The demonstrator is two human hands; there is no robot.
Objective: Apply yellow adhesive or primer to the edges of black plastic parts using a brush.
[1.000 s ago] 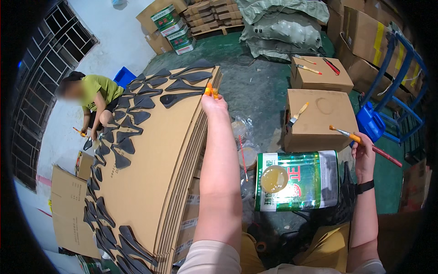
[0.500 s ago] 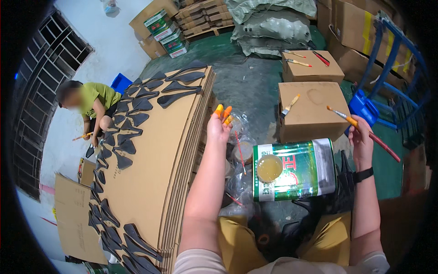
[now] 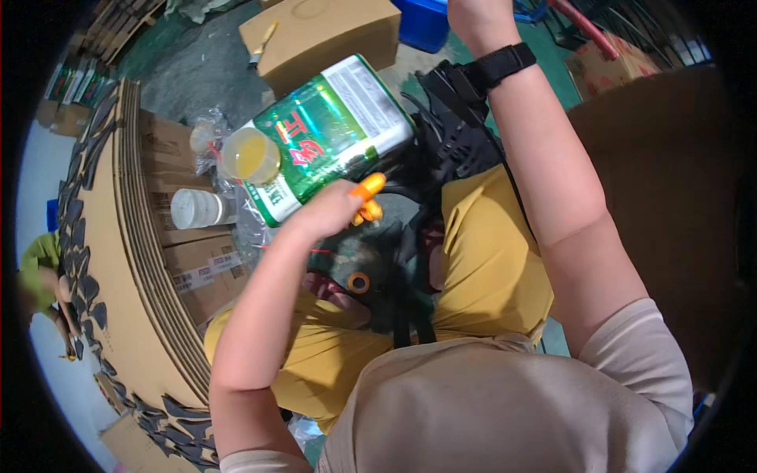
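Note:
My left hand (image 3: pixel 335 206), orange covers on its fingers, reaches beside the green and white tin (image 3: pixel 347 102). Its index finger points out over the near side and the others curl loosely; nothing shows in it. Close to the fingertips lie dark black pieces (image 3: pixel 457 146), heaped between the tin and my right knee. My right hand (image 3: pixel 482 24) is cut off by the top edge, so its fingers are out of sight. Beyond it sticks out the red handle of the paintbrush (image 3: pixel 585 27). A clear cup of yellowish liquid (image 3: pixel 252 156) stands on the tin.
Stacked cardboard sheets (image 3: pixel 150 260) rise on the left, lined with flat black pieces (image 3: pixel 87 296). Beyond them a person (image 3: pixel 43 276) crouches. A carton (image 3: pixel 331 31) with a flat brush (image 3: pixel 264 43), a white jar (image 3: pixel 197 209) and a tape roll (image 3: pixel 359 282) are nearby.
The view has swung down and to the right. My left hand has come from above the floor left of the tin to its near side. My right hand now meets the top edge.

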